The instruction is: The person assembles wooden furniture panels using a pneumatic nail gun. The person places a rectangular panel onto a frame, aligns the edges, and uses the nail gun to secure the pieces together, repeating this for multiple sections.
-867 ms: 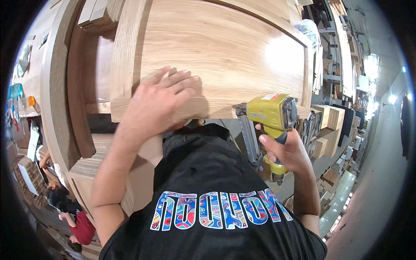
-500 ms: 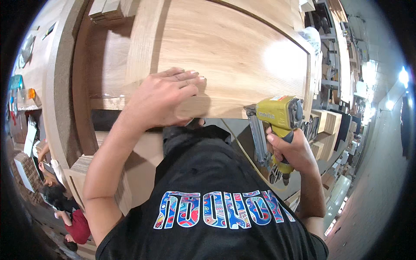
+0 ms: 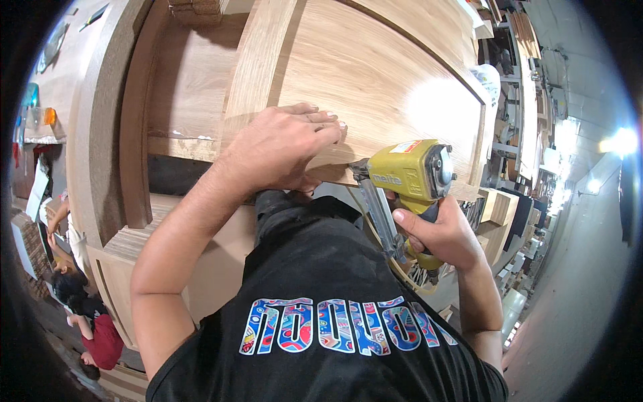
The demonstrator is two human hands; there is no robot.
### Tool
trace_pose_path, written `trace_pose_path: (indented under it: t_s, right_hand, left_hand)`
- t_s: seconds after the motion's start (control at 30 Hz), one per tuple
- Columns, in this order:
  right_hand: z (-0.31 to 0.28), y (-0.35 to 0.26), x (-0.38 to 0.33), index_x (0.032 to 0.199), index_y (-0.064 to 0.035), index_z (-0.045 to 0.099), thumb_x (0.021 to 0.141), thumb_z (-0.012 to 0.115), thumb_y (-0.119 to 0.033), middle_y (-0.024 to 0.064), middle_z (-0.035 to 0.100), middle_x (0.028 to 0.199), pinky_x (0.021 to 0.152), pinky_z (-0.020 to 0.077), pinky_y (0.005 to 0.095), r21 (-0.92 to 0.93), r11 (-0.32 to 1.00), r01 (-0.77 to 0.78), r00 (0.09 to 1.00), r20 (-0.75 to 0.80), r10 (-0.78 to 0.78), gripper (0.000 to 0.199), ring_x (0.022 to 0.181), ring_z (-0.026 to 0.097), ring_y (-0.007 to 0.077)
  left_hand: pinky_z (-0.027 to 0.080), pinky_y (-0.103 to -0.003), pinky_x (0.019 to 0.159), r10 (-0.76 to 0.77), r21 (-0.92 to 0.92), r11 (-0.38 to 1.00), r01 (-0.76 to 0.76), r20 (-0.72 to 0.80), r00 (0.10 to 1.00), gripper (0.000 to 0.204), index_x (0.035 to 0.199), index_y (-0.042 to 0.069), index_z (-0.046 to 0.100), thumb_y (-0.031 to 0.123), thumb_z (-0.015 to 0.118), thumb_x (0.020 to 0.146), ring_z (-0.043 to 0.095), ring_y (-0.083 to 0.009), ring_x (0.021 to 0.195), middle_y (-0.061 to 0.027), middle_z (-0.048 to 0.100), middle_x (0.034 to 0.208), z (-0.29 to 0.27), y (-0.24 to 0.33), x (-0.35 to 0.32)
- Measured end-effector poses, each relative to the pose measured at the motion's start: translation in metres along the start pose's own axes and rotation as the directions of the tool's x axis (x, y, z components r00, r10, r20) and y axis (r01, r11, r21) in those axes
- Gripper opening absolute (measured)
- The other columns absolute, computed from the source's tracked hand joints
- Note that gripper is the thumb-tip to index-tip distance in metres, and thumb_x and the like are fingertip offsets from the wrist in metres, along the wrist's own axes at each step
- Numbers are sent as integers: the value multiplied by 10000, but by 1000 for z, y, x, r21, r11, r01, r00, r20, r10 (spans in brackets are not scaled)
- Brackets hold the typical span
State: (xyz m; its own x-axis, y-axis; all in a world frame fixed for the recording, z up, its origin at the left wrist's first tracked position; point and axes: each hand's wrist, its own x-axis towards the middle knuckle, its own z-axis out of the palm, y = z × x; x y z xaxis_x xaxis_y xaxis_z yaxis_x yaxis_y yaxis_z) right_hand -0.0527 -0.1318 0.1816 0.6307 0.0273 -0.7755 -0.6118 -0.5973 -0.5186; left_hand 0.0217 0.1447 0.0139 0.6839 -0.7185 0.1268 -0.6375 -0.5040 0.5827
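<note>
A pale wood-grained panel (image 3: 375,80) with a raised frame lies in front of me. My left hand (image 3: 291,144) grips its near edge, fingers together across the top and thumb side tucked beneath. In my right hand (image 3: 442,234) is a yellow nail gun (image 3: 405,171), held by its handle. The gun's nose touches or nearly touches the panel's near edge, just right of my left fingers. Its grey magazine (image 3: 382,218) slants down toward me, and a thin hose shows below it. My left hand hides part of the edge.
Brown boards (image 3: 137,134) stand along the left side of the panel. Wooden box-like pieces (image 3: 499,208) and loaded shelves are at the right. Two people, one in a red top (image 3: 104,342), are at the lower left. An orange-capped container (image 3: 49,116) stands far left.
My right hand has brought the nail gun leftward along the edge, closer to my left hand. The panel and boards appear shifted slightly right in view; my left hand still holds the edge.
</note>
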Motion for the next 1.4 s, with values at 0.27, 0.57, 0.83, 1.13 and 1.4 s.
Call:
trace_pose_path:
  t_s: [0.27, 0.57, 0.83, 1.13, 1.4]
  right_hand:
    - [2, -12, 0, 1305, 25, 671, 1084, 780, -201, -15, 659, 822, 555, 452, 262, -98, 994, -52, 999, -8, 51, 335, 601, 546, 50]
    - [6, -22, -1, 1297, 26, 690, 1079, 799, -241, -13, 655, 782, 572, 488, 282, -180, 982, -62, 998, -19, 59, 362, 614, 588, 71]
    - [31, -53, 18, 1254, 53, 713, 1080, 793, -272, -11, 672, 776, 577, 484, 269, -231, 973, 18, 997, 79, 0, 378, 611, 599, 72]
    - [43, -82, 23, 1341, 46, 740, 1029, 826, -292, 163, 814, 1106, 949, 607, 399, -408, 911, 62, 996, 81, -32, 468, 988, 762, 210]
    - [44, -91, 21, 1342, 28, 757, 1023, 826, -295, 209, 816, 1201, 1045, 591, 434, -508, 860, 46, 997, 74, -10, 459, 1131, 771, 276]
  left_hand:
    - [494, -452, 1287, 42, 161, 986, -35, -39, 998, 866, 1431, 142, 677, 335, 1047, 672, 601, -308, 1523, -89, 676, 1606, -6, -1, -12]
    - [419, -448, 1394, -61, 219, 972, 89, -134, 989, 1064, 1559, 332, 663, 344, 1056, 571, 496, -201, 1618, 123, 593, 1694, -43, -49, -93]
    - [533, -471, 1291, -108, -22, 994, 106, -222, 969, 1113, 1633, 266, 595, 194, 1056, 623, 614, -275, 1524, 13, 630, 1669, -38, -52, -97]
    - [604, -480, 1185, -223, -109, 973, 204, -193, 956, 1194, 1666, 251, 514, 220, 1065, 608, 717, -371, 1370, -59, 692, 1575, -37, -50, -98]
    - [645, -472, 1079, -231, -71, 973, 220, -229, 946, 1251, 1697, 235, 444, 270, 1068, 613, 767, -381, 1254, -94, 789, 1381, -32, -51, -99]
